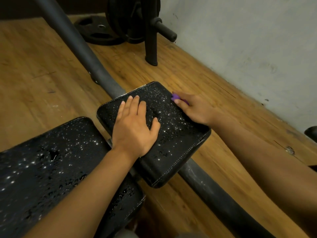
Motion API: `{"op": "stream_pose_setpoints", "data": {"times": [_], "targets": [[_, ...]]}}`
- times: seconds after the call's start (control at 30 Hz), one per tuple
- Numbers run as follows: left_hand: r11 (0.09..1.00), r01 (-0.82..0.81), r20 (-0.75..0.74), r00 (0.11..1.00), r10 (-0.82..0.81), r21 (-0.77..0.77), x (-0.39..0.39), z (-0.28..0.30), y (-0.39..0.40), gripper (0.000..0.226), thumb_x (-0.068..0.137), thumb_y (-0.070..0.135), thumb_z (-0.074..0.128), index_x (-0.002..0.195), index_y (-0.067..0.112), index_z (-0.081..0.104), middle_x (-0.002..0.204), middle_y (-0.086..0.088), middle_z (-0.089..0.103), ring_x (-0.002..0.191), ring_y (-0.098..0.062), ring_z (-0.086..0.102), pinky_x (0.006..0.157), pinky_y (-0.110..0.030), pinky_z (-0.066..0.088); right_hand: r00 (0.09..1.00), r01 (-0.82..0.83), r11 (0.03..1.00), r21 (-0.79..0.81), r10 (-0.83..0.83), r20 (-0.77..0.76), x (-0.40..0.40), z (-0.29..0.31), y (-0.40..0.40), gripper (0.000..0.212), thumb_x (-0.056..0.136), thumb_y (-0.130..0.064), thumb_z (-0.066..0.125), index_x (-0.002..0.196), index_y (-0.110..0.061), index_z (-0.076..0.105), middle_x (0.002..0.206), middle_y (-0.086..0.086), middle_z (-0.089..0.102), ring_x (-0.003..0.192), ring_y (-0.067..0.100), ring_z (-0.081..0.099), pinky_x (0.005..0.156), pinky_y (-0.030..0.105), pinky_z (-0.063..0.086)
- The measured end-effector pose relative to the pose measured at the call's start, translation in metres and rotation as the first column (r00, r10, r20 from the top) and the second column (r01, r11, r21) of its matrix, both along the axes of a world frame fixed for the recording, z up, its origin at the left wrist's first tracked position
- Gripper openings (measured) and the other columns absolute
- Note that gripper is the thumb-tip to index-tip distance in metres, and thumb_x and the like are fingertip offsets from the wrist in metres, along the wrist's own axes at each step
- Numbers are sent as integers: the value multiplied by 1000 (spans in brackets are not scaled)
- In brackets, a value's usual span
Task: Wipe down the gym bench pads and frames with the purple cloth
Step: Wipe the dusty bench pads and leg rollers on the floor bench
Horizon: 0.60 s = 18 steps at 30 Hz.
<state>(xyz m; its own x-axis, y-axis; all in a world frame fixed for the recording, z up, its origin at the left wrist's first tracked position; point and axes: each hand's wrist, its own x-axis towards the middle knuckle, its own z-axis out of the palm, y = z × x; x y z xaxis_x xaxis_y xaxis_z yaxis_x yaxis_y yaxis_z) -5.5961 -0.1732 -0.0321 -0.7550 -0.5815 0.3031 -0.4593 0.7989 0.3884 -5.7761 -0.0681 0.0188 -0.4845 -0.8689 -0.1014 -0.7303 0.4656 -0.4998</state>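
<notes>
The small black seat pad (173, 134) of the gym bench is covered in water droplets. My left hand (135, 127) lies flat on it, fingers spread. My right hand (193, 109) is at the pad's right far edge, closed around the purple cloth (175, 97), of which only a small bunch shows past the fingers. The longer black back pad (56, 162), also wet with droplets, sits at the lower left under my left forearm. The grey tubular frame (80, 48) runs diagonally beneath both pads.
Black weight plates (101, 31) lie and lean on a rack post (151, 40) at the back. A grey wall (257, 40) runs along the right. The floor (34, 74) is wooden boards. A dark object (311, 133) shows at the right edge.
</notes>
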Motion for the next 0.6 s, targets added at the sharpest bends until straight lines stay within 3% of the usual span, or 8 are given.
{"op": "stream_pose_setpoints", "data": {"times": [0.1,0.23,0.33,0.4,0.47,0.6], "targets": [[1000,-8,-11,1000,8,-11,1,1,0,71,87,51,30,134,2,50,146,-18,43,141,-29,33,120,-39,15,997,-76,997,-27,75,-36,-8,-1,-61,30,102,-27,38,122,-13,55,122,5,57,110,17,51,97,30,37],[1000,-11,-19,1000,11,2,1,0,-1,71,87,52,32,134,3,52,146,-16,45,140,-27,34,119,-34,12,995,-100,991,-88,96,-39,-11,-4,-79,34,102,-19,38,129,-5,53,136,10,51,124,19,45,91,9,25],[1000,-3,-26,1000,3,7,2,1,-2,72,86,53,31,134,3,51,146,-15,44,141,-26,34,119,-32,10,989,-145,985,-99,145,-6,-14,-4,-46,36,102,-20,39,135,-10,50,138,1,51,120,5,43,104,16,27],[1000,1,-27,1000,-1,11,2,1,-1,73,86,54,30,135,4,50,147,-15,43,141,-26,32,119,-32,9,989,-147,987,-66,147,-12,-12,-3,-5,41,102,-22,40,142,-15,42,145,-5,44,126,-2,38,107,13,23],[1000,-2,-32,999,3,12,2,0,-1,73,86,54,30,135,4,50,147,-15,43,142,-26,32,119,-32,9,985,-167,986,-26,166,-53,-5,0,43,45,101,-25,41,145,-18,36,151,-11,31,134,-5,28,108,4,17],[1000,-9,-31,999,10,4,1,0,0,72,86,52,30,135,3,50,147,-16,42,142,-27,32,120,-36,13,986,-160,987,-29,159,-45,8,2,96,48,98,-25,43,145,-20,36,152,-13,29,138,-6,25,112,8,17]]}}
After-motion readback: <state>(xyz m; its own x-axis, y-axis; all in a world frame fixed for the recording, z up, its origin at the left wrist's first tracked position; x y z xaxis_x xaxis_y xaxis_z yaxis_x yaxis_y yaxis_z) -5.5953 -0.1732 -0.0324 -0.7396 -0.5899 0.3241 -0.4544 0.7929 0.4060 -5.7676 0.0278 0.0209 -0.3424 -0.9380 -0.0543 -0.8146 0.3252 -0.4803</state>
